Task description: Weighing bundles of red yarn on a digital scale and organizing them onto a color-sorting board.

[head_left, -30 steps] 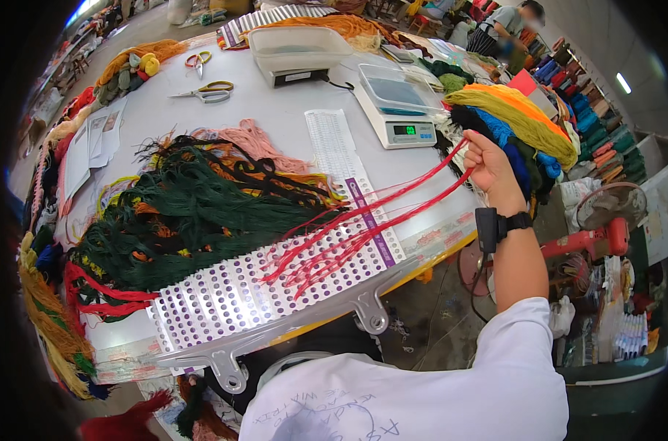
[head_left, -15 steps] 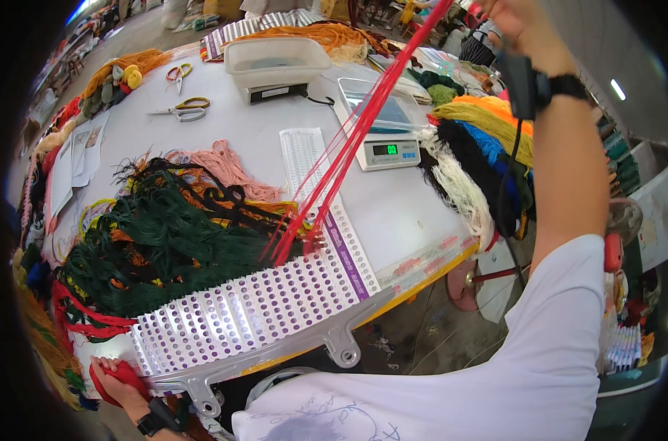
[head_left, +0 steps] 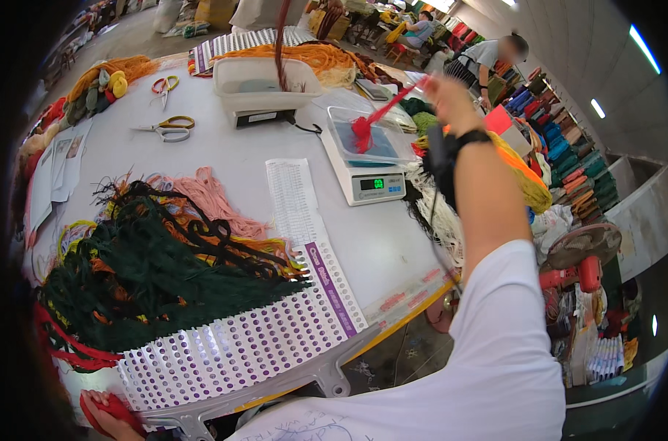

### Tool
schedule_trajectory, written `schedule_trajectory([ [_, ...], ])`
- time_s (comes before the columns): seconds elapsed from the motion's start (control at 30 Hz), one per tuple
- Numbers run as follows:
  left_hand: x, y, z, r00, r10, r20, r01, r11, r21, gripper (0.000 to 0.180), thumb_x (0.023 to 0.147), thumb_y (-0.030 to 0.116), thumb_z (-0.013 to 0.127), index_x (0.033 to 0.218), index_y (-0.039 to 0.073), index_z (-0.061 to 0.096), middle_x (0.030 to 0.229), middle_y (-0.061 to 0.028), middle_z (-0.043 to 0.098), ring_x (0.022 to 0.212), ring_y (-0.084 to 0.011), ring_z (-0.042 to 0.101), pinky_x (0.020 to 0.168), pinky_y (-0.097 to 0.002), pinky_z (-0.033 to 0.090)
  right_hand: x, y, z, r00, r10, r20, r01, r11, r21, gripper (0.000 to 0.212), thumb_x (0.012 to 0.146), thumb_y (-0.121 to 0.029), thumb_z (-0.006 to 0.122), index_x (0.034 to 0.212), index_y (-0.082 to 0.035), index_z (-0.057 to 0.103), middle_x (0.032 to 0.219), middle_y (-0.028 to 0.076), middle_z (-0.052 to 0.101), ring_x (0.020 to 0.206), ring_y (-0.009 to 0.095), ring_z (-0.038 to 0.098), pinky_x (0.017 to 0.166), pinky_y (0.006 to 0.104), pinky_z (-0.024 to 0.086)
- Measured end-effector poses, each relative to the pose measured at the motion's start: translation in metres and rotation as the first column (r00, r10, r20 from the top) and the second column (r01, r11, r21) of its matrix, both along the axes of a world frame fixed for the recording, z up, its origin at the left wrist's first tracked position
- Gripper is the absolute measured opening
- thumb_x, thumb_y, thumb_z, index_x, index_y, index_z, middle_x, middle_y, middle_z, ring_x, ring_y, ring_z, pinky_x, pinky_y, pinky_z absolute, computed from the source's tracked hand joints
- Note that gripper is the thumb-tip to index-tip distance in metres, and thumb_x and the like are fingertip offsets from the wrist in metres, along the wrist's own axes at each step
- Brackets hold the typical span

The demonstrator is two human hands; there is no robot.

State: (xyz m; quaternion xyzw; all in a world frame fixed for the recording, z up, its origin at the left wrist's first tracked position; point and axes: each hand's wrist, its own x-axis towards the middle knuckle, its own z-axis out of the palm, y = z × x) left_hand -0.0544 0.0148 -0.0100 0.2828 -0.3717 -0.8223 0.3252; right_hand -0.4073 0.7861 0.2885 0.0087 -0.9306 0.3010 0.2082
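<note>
My right hand (head_left: 448, 99) is raised at the far right of the table, its fingers closed on red thread (head_left: 385, 110). The other end of the thread bunches at the clear tray (head_left: 334, 132) on a digital scale (head_left: 374, 185); I cannot tell if it touches the tray. At the near left table corner, my left hand (head_left: 108, 413) is closed over a bundle of red yarn (head_left: 132, 413). Dark green thread hanks (head_left: 157, 272) lie over white punched cards (head_left: 253, 353) with purple-ringed holes, beside black and pink thread (head_left: 213, 197).
A second scale bears a white tub (head_left: 231, 77), into which dark brown thread (head_left: 282, 48) hangs from above. Two pairs of scissors (head_left: 172, 129) and a printed sheet (head_left: 290, 191) lie on the table. Black and white hanks (head_left: 440, 213) hang at the right edge. A person (head_left: 488, 62) stands beyond.
My right hand has swung lower and left, bringing the red thread off the cards to the scale tray. Brown thread has appeared over the tub. My left hand stays on the red bundle.
</note>
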Motion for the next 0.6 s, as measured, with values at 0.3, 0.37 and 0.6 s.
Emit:
schedule_trajectory([
  [0.3, 0.014, -0.009, 0.013, 1.000, 0.014, 0.019, -0.014, 1.000, -0.017, 0.015, 0.092, 0.014, 0.048, 0.078, 0.009, 0.044, 0.069, 0.0016, 0.039, 0.058, -0.0075, 0.037, 0.059, -0.0196, 0.036, 0.081, -0.028, -0.231, 0.870, -0.324, 0.371, 0.375, -0.052, -0.926, 0.046, 0.087, -0.037, 0.054, 0.103, 0.005, 0.044, 0.090, 0.020, 0.059, 0.078, 0.025, 0.062, 0.066, 0.0298, 0.053],
  [0.37, 0.017, -0.016, 0.011, 1.000, -0.017, 0.017, 0.017, 1.000, -0.022, 0.015, 0.092, 0.014, 0.048, 0.078, 0.009, 0.044, 0.069, 0.0015, 0.039, 0.058, -0.0077, 0.037, 0.059, -0.0199, 0.037, 0.088, -0.029, -0.236, 0.886, -0.320, 0.334, 0.372, 0.062, -0.926, 0.049, 0.084, -0.044, 0.055, 0.100, 0.002, 0.046, 0.087, 0.015, 0.058, 0.078, 0.024, 0.061, 0.069, 0.0320, 0.052],
  [0.6, 0.013, 0.001, 0.026, 1.000, -0.025, 0.005, 0.025, 1.000, 0.003, 0.017, 0.092, 0.014, 0.048, 0.077, 0.009, 0.042, 0.069, 0.0011, 0.037, 0.059, -0.0087, 0.036, 0.061, -0.0218, 0.036, 0.075, -0.019, -0.230, 0.898, -0.276, 0.343, 0.396, 0.165, -0.903, 0.050, 0.082, -0.043, 0.058, 0.105, 0.000, 0.047, 0.087, 0.010, 0.053, 0.073, 0.021, 0.059, 0.065, 0.0321, 0.050],
])
